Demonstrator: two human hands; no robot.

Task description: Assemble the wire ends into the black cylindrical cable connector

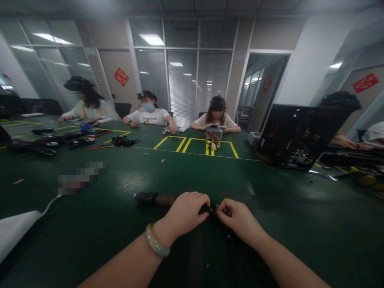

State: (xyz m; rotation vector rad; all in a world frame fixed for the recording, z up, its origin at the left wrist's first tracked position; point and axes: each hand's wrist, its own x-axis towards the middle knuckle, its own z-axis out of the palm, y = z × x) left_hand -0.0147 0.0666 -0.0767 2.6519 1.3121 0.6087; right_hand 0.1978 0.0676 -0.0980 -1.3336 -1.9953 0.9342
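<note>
A long black tube-like bundle [162, 199] lies crosswise on the green table, its ribbed end with a metal tip pointing left. My left hand [188, 211], with a bracelet at the wrist, lies over the right part of this bundle, and its fingers are closed on a small dark piece [205, 209]. Just to the right, my right hand [235, 218] pinches a small dark part close to the left fingertips. Its exact shape is too small to tell. A thin dark strand [229, 244] runs down the table from below my right hand.
Across the green table [114, 224] sit several people. A black computer case [288, 136] stands at the right. Dark cables [120, 141] lie at the back left, and a grey power supply [214, 133] with wires at the back middle. A white object [18, 228] is at the left edge.
</note>
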